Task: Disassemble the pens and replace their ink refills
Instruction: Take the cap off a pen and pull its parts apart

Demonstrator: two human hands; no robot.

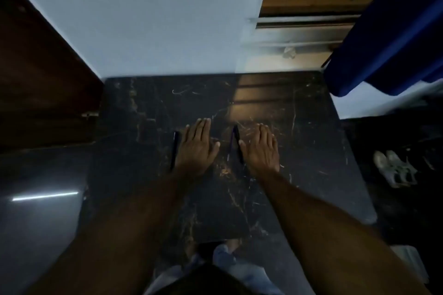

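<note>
2 bare forearms stretched forward from the bottom edge, above blue jeans [242, 270]. On a black, gold-veined marble table [299, 127]: left hand [197, 145] and right hand [261, 148], both flat, palms down, fingers straight and close together, gripping nothing. Just left of the left hand, 1 slim dark pen [175, 148], lying lengthwise. Beside the right thumb, 1 second dark pen [237, 143] and 1 thinner bluish stick [230, 148], side by side; pen or refill, cannot tell.

Home room: marble table [311, 151], blue curtain [395, 43], shoes [395, 170] on floor [412, 213].
</note>
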